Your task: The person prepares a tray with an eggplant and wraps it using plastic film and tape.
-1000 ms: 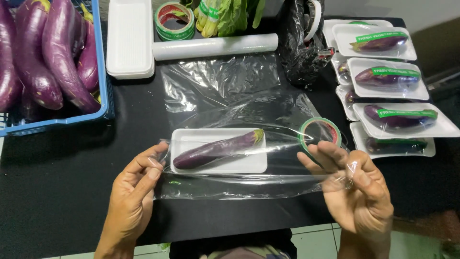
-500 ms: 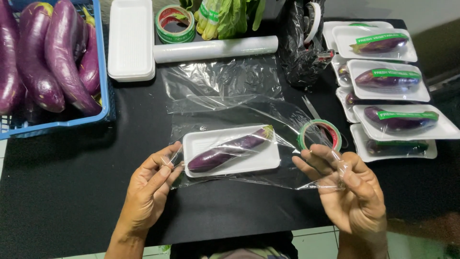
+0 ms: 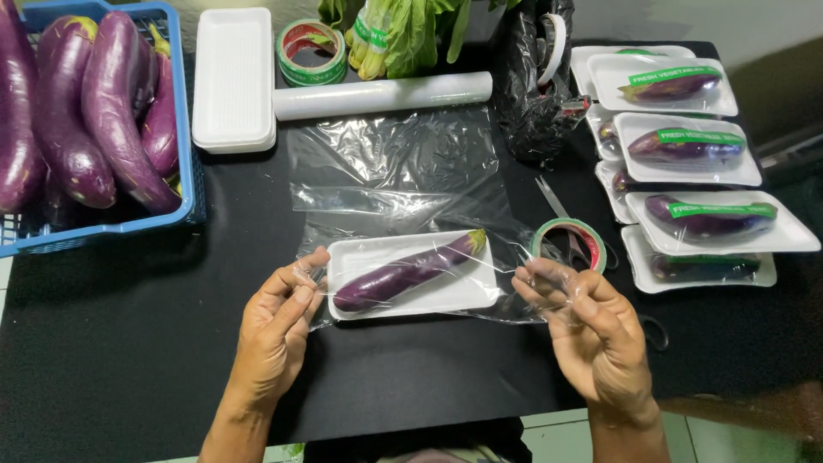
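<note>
A purple eggplant [image 3: 407,272] lies diagonally on a white foam tray [image 3: 463,296] in the middle of the black table. Clear plastic wrap [image 3: 403,171] runs from the roll at the back, over the tray, toward me. My left hand [image 3: 279,330] pinches the wrap's edge just left of the tray. My right hand [image 3: 583,321] pinches the wrap at the tray's right side, fingers bunched on the film. The film is drawn over the eggplant.
A blue basket [image 3: 184,129] of several eggplants stands at the far left. Stacked empty trays [image 3: 233,81], a tape roll [image 3: 310,51], the wrap roll [image 3: 381,94], leafy greens [image 3: 403,34] and a black bag [image 3: 536,86] line the back. Wrapped trays [image 3: 711,214] sit right, beside another tape roll [image 3: 570,244] and scissors [image 3: 553,199].
Both hands have drawn the wrap's near edge up and inward toward the tray. The film now lies tighter over the eggplant, and the hands sit closer to the tray's ends.
</note>
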